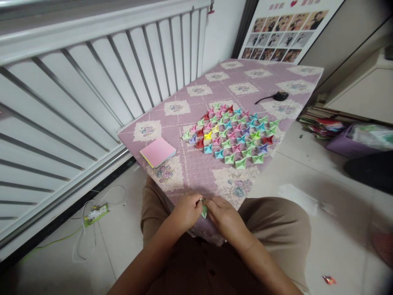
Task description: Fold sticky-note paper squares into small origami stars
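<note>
Two hands are sharing one small green fold!

The left hand [188, 209] is pinching the green paper [204, 209] from one side, the right hand [221, 211] is pinching it from the other, and the paper is sitting right between them, over the table's [196, 172] near corner. Ahead of both hands, folded pieces [232, 134] are standing in rows; ahead and left of the left hand, a paper stack [158, 150] is lying. Good folding is probably calling for a steady left grip, with right fingertips aligning edges before pressing; fingers are hiding the crease.
</note>
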### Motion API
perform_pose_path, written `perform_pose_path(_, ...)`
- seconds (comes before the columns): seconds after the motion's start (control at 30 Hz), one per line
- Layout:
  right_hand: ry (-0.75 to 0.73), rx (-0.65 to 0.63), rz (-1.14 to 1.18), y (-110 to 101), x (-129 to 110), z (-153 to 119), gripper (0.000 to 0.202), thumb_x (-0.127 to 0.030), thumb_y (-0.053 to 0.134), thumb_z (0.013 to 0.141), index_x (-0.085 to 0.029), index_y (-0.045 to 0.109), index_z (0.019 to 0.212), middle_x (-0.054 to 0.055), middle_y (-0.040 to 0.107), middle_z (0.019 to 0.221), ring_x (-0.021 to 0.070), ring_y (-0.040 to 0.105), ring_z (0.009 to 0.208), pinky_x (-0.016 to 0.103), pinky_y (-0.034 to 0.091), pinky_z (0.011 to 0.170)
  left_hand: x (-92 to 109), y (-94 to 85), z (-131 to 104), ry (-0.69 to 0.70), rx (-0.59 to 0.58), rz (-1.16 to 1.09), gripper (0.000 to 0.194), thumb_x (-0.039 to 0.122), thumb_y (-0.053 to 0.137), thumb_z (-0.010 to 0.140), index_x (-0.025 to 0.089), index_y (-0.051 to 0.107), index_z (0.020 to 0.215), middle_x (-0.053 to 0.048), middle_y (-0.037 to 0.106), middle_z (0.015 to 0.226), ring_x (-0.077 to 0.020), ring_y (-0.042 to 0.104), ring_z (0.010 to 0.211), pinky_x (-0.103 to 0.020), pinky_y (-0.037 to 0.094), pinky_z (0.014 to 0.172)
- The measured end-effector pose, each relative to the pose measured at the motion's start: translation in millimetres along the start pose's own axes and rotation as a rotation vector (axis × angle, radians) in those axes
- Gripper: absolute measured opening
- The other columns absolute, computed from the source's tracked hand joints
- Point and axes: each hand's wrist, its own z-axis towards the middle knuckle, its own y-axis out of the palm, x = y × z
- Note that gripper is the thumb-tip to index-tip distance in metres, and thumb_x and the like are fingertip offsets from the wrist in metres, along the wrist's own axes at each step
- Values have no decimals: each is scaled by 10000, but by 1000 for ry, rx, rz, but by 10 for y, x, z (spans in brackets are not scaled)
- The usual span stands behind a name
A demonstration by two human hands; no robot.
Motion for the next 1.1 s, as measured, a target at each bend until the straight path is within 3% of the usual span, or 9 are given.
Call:
perform_pose_path(0.1, -28, -39, -52, 15, 4, -20, 232, -184, 444, 888, -205, 626, 1030, 72, 625, 875, 211, 566, 828, 329, 462, 748, -14, -6, 1, -4, -12, -17, 261, 143, 441, 820, 197, 686, 890, -46, 702, 898, -187, 606, 815, -281, 434, 746)
perform_pose_path(0.23, -19, -63, -52, 8, -12, -20, 199, -202, 450, 894, -183, 632, 971, 82, 615, 837, 213, 564, 789, 335, 462, 722, -4, -39, 1, -8, -45, -88, 271, 172, 445, 838, 196, 701, 926, -45, 712, 933, -192, 624, 850, -287, 454, 783)
perform_pose_path(0.4, 65, -43, 209, -44, -4, -9, 158, -203, 459, 883, -218, 613, 917, 57, 606, 859, 196, 570, 821, 310, 465, 738, 14, -149, -48, -56, -102, -400, 301, 240, 452, 884, 194, 654, 1102, -46, 684, 1102, -185, 606, 1012, -305, 442, 921)
perform_pose_path(0.53, 129, -7, 381, -72, -13, -6, 127, -170, 475, 859, -230, 584, 889, 51, 604, 871, 185, 575, 832, 305, 470, 740, -4, -161, -113, -72, -182, -603, 344, 232, 556, 837, 179, 620, 1171, -64, 660, 1154, -205, 598, 1047, -331, 447, 941)
perform_pose_path(0.73, 159, -43, 522, -143, -80, 28, 84, -227, 505, 880, -233, 587, 897, 49, 600, 912, 175, 573, 869, 298, 466, 782, -35, -43, -146, -131, -64, -621, 318, 159, 574, 793, 170, 648, 1102, -61, 676, 1109, -199, 607, 1023, -339, 441, 958)
perform_pose_path(1.1, 165, 0, 486, -137, -77, 57, 134, -235, 475, 906, -227, 607, 928, 64, 598, 933, 185, 570, 891, 314, 466, 799, -23, 27, -163, -144, -28, -739, 320, 117, 543, 790, 165, 636, 1092, -56, 677, 1086, -184, 608, 1003, -322, 446, 935)
